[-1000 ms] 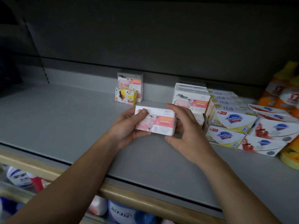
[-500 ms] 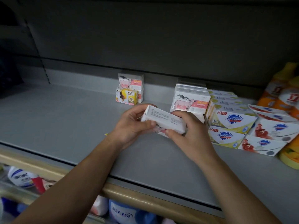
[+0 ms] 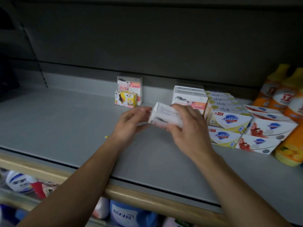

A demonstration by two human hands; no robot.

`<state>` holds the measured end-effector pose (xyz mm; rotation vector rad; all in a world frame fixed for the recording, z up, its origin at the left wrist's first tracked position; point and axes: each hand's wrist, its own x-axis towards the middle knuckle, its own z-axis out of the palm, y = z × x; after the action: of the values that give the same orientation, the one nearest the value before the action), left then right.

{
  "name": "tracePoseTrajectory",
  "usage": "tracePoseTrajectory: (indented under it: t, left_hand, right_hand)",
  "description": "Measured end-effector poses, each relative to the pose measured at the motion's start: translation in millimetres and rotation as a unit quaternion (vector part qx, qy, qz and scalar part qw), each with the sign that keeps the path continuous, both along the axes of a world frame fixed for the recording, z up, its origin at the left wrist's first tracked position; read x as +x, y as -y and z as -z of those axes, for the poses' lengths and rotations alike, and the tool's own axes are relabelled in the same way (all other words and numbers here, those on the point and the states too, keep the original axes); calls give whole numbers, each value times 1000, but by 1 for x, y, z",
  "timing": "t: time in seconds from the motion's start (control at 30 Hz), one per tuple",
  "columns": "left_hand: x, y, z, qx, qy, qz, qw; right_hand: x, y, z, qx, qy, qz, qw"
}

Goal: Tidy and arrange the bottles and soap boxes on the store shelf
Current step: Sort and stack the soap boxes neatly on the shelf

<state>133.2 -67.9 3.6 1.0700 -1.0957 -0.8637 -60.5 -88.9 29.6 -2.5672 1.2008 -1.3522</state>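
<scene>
My right hand (image 3: pixel 188 128) grips a white soap box (image 3: pixel 164 116) held above the grey shelf (image 3: pixel 65 125), its plain side turned up and blurred. My left hand (image 3: pixel 131 123) touches the box's left end with its fingers extended. Just behind stands a stack of matching white and pink soap boxes (image 3: pixel 190 99). Further left, against the back wall, two more pink soap boxes (image 3: pixel 130 86) are stacked with a small yellow box (image 3: pixel 126 99) in front.
Safeguard soap boxes (image 3: pixel 229 122) with yellow and red prints are stacked at the right. Orange bottles (image 3: pixel 282 95) stand at the far right edge. A lower shelf holds white and blue bottles (image 3: pixel 124 215). A small yellow scrap (image 3: pixel 106 136) lies on the shelf.
The soap box turned over from its pink printed face to its plain side and shifted slightly right. My left hand loosened from gripping the box to touching its end.
</scene>
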Motion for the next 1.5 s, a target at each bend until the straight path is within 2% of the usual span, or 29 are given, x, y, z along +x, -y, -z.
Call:
tracePoseTrajectory:
  t: [0.03, 0.07, 0.13, 0.2, 0.3, 0.37, 0.5, 0.63, 0.87, 1.37, 1.5]
  left_hand:
    - [2, 2, 3, 20, 112, -72, 991]
    - [3, 4, 7, 36, 230, -112, 966]
    - [-1, 3, 15, 66, 408, -118, 903]
    - [-4, 4, 20, 76, 498, -98, 858]
    - [-7, 8, 23, 111, 575, -72, 808]
    - [-6, 11, 24, 118, 585, -77, 798]
    - [-4, 11, 26, 105, 582, -83, 802]
    - [-4, 12, 27, 106, 565, -87, 814]
    - [-3, 14, 26, 114, 563, -81, 815]
    - [-3, 12, 26, 107, 549, -92, 824]
    - [-4, 11, 25, 106, 537, -92, 832]
  right_hand:
    - [-3, 2, -8, -3, 1, 5, 1000]
    - [-8, 6, -18, -5, -2, 8, 1000]
    - [-16, 16, -37, -5, -18, 22, 1000]
    - [-24, 28, -55, -4, -55, 51, 997]
    - [-30, 44, -69, -2, -131, 90, 987]
    - [-28, 52, -70, -3, -176, 101, 979]
    - [-22, 65, -64, 11, -215, 121, 969]
    - [-19, 70, -45, -22, -264, 169, 949]
    - [-11, 70, -35, -76, -278, 192, 938]
    - [-5, 63, -36, -44, -303, 219, 927]
    - [3, 52, -25, -54, -245, 203, 947]
